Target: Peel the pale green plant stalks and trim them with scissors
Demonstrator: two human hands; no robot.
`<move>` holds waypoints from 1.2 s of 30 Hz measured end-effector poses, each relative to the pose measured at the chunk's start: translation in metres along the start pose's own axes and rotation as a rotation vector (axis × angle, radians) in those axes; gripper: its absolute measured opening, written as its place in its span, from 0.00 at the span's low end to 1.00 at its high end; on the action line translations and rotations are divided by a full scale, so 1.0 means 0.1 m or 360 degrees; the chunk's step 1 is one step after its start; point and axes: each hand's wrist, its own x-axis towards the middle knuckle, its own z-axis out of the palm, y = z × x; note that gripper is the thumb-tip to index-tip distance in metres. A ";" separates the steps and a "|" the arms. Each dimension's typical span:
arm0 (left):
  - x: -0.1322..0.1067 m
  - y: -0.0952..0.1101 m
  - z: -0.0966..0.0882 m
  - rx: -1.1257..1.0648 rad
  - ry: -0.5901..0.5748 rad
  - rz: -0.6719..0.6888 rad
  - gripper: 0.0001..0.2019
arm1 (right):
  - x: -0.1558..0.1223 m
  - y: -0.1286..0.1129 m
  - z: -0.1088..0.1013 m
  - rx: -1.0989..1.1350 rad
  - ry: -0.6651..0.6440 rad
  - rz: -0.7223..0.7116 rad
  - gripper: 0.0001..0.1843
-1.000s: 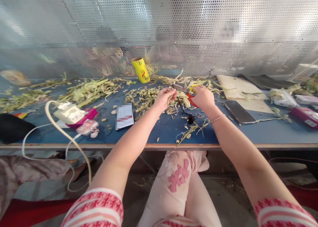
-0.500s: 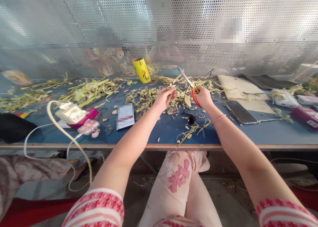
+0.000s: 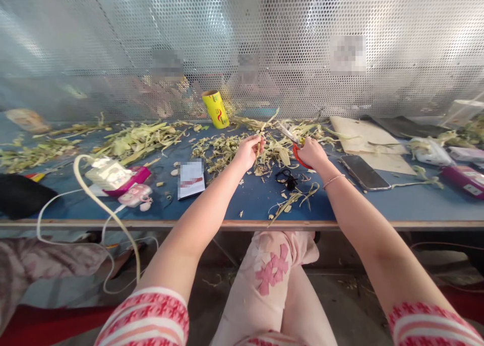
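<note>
Over the middle of the table, my left hand [image 3: 249, 152] pinches a thin dried plant stalk [image 3: 270, 119], which sticks up from the fingers toward the right. My right hand [image 3: 313, 153] is closed round the orange-red handles of a pair of scissors [image 3: 300, 157]. The blades point up and left toward the stalk, with a gap between them and my left hand; they are slightly blurred. Beneath both hands lies a spread of pale green and yellowish plant trimmings [image 3: 217, 147]. A black tangled item [image 3: 289, 180] rests below the scissors.
A yellow roll [image 3: 216, 110] stands at the back. More stalks [image 3: 132, 141] lie to the left, near a charger with a white cable [image 3: 77, 169] and a phone-like device [image 3: 191, 179]. Rightward are a dark phone [image 3: 365, 173] and brown cardboard [image 3: 363, 134]. A perforated metal panel [image 3: 242, 23] closes the back.
The scissors have tilted lower and shifted slightly right, away from the stalk. My left hand has turned a little, and the stalk now stands out more clearly above its fingers.
</note>
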 end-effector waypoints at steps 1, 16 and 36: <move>0.01 0.00 0.00 0.0012 -0.0005 0.0003 0.04 | -0.01 0.00 -0.01 -0.0085 -0.0084 -0.0023 0.22; 0.06 -0.03 -0.03 0.0207 0.0093 0.0201 0.06 | -0.02 -0.11 0.00 0.0446 -0.0170 -0.0166 0.21; -0.03 -0.04 0.05 0.0331 -0.0045 0.0282 0.05 | -0.21 -0.32 -0.12 0.0631 -0.0330 -0.0411 0.33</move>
